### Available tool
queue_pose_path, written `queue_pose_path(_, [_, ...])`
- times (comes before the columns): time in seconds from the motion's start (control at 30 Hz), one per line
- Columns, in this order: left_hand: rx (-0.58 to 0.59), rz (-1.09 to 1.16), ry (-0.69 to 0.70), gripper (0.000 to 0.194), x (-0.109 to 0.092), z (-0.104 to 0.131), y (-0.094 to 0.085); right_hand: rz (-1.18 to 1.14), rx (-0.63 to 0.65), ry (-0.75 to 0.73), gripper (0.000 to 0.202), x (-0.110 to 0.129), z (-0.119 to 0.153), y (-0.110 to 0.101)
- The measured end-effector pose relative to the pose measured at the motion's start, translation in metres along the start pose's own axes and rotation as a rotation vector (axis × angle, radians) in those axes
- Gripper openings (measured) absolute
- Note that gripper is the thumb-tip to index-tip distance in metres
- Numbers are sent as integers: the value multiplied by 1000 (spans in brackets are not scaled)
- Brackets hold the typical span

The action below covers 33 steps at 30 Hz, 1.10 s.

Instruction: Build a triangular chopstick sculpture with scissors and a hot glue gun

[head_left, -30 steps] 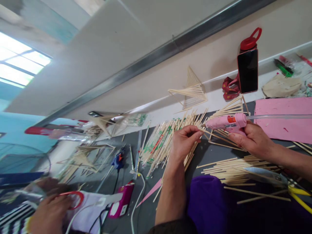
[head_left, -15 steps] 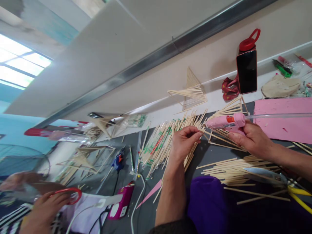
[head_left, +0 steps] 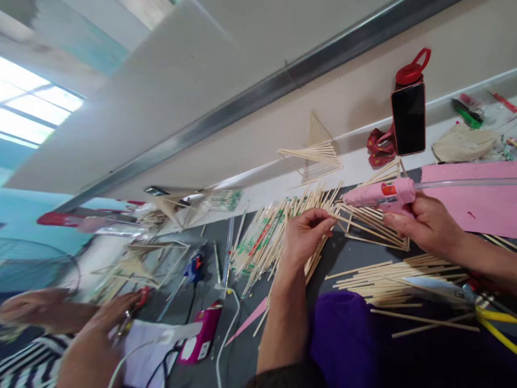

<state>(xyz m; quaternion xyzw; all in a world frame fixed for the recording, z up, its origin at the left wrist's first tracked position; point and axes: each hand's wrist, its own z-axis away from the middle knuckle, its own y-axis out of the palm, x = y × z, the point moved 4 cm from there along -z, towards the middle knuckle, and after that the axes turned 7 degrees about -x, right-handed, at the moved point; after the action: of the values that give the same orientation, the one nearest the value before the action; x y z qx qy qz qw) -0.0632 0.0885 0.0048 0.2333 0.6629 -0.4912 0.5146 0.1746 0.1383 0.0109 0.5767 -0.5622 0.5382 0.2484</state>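
In my right hand [head_left: 430,223] is a pink hot glue gun [head_left: 382,195], with a long clear glue stick [head_left: 464,184] running out of its back. Its nozzle points left, close to the fingertips of my left hand [head_left: 309,231]. Those fingers are pinched on a thin wooden stick, mostly hidden by them, at the left end of a frame built of sticks [head_left: 375,229]. Rows of sticks slant side by side across this frame, which lies on the dark table below the gun. Behind my left hand spreads a pile of loose wooden sticks [head_left: 258,248] with green-printed plastic wrap.
Loose sticks [head_left: 379,283] and scissors with yellow handles [head_left: 495,323] lie nearest me. A finished-looking stick model [head_left: 319,153], a phone [head_left: 409,119] and a red-capped bottle [head_left: 410,74] stand along the wall. At left, a co-worker's hands [head_left: 92,334] are near a blue glue gun [head_left: 196,267].
My right hand and the glue gun have shifted slightly right and up, tilting a little. My left hand stays in place. The co-worker's hand with the red-handled tool has moved and turned.
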Motion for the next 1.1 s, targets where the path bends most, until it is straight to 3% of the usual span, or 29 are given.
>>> queue_pose_path(0.1, [-2,-18,-5,17,0,0,1,-71,-72,77,28,6,-2,-21])
queue_pose_path(0.2, [-1,-43,2,16,-3,-1,1,-269,-60,226,27,4,-1,-40])
queue_pose_path(0.47, [-13,-117,37,18,-6,-8,-1,-691,-124,592,29,-34,8,-76])
queue_pose_path(0.6, [-21,-126,-3,22,-7,-10,0,-847,-112,603,16,-39,13,-86])
queue_pose_path(0.8, [-32,-155,-43,26,-10,-9,1,-810,-78,557,51,-36,26,-93])
queue_pose_path(1.1, [-10,-128,-7,25,-8,-11,4,-693,-127,556,49,-46,41,-97])
